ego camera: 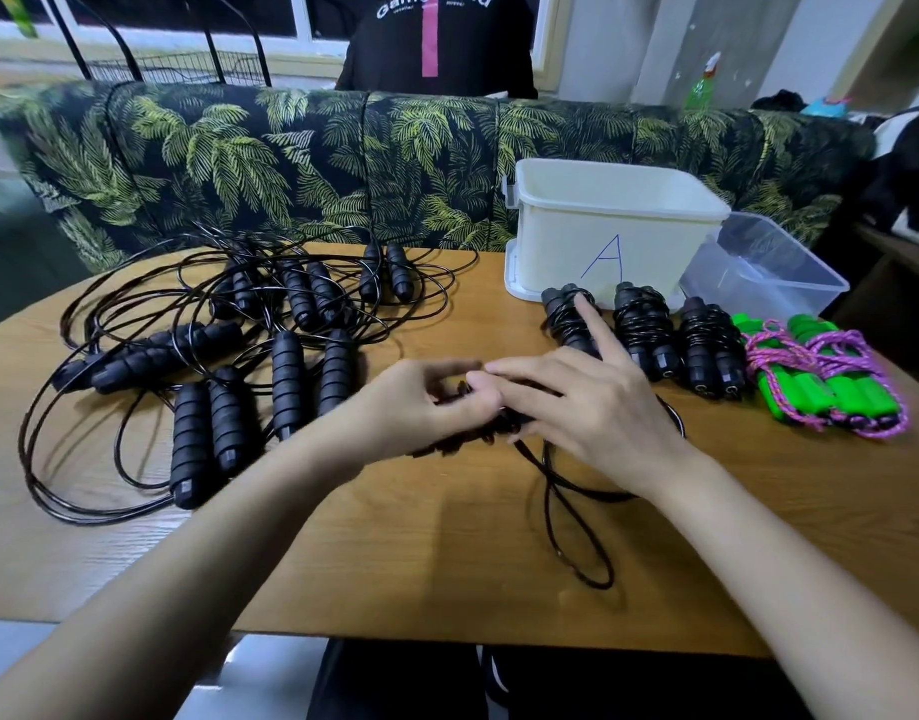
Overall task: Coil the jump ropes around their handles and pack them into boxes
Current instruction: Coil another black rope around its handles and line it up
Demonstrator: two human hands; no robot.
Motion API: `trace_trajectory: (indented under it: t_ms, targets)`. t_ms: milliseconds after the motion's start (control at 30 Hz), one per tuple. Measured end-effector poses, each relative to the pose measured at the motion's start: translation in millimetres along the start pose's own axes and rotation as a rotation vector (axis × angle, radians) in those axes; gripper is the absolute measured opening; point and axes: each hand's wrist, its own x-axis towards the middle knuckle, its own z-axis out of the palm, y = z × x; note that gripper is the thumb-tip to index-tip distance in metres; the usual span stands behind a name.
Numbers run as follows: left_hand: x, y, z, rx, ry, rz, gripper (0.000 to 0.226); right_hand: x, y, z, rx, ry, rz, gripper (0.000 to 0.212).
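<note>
Left hand (pixel 410 407) and right hand (pixel 592 407) fingers pinching black jump rope (pixel 486 432); white box (pixel 603 236), inside hidden, beside clear tub (pixel 769 272)

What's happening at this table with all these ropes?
A person is winding a black jump rope around its handles. The left hand grips the bundle and the right hand lies over it, while a loop of loose cord trails on the table. Three coiled black ropes and two green ropes sit in front of the white box marked A. A tangle of uncoiled ropes lies to the left.
</note>
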Motion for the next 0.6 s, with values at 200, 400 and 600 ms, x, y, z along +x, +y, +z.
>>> trace_trajectory:
  t_ms: [200,400,600]
  targets:
    - [0,9,-14,-0.658,-0.037,-0.186,0.091,6,-13,-7,0.404,0.187,0.687,0.064]
    - [19,3,42,-0.435,0.270,0.174,0.084,15,-19,12,0.630,0.292,1.112,0.053]
    - [43,-9,32,-0.439,0.249,0.202,0.059,4,-9,28,0.814,0.274,1.227,0.033]
